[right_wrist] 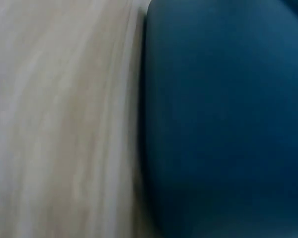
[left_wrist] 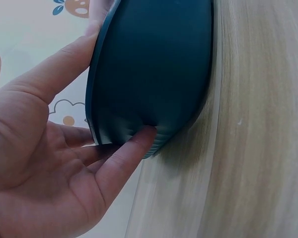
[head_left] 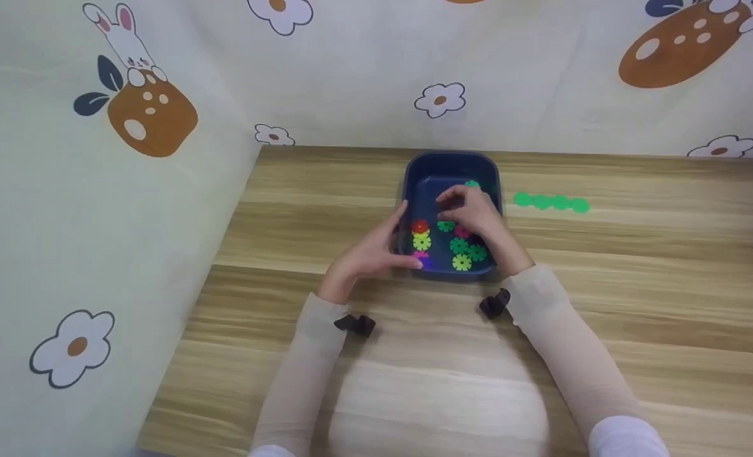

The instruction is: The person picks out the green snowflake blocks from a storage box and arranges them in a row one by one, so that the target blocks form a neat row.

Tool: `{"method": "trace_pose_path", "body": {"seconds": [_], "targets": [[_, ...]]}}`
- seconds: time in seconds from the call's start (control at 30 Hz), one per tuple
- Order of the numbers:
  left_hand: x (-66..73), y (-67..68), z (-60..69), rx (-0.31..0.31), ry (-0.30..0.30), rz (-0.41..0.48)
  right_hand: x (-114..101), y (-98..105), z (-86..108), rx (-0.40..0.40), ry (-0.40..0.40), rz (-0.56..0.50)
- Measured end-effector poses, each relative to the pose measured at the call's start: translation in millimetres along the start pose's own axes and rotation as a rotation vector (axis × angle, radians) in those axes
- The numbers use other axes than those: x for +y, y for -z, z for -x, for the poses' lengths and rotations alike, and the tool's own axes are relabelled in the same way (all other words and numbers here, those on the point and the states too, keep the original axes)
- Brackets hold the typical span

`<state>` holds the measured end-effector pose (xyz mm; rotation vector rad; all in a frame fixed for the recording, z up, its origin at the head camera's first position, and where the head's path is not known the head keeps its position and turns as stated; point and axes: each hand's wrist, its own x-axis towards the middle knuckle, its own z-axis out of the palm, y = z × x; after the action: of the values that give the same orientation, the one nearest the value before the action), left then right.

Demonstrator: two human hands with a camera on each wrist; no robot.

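While left hand (head_left: 376, 251) braces tray (head_left: 452, 166), right hand (head_left: 474, 212) hovers inside

Spread against tray wall, frame centre: left — light, even pressure advised. Notched discs (head_left: 459, 246) lie inside. Right: fingers curved; whether pinching, cannot tell — single-disc edge grasps should serve best. Green strip (head_left: 560, 202): right of centre.

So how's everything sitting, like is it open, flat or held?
Blue tray: upright, uncovered, on the table.
Coloured discs: inside the tray, some overlapping.
Green strip: lying flat beside the tray.
Left hand: holding the tray.
Right hand: over the tray, fingers bent; can't tell if it holds anything.
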<state>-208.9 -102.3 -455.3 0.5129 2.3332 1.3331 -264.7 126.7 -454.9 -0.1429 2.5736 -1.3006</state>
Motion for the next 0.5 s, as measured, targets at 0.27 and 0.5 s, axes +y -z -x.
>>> {"method": "trace_pose_path", "body": {"seconds": [0.27, 0.5], "targets": [[1.0, 1.9, -0.1, -0.001, 0.013, -0.002, -0.5, -3.4, -2.2, -0.111, -0.021, 0.187], [-0.3, -0.6, -1.5, -0.008, -0.002, 0.001, 1.5, -5.1, -2.2, -0.136, -0.029, 0.239]]}}
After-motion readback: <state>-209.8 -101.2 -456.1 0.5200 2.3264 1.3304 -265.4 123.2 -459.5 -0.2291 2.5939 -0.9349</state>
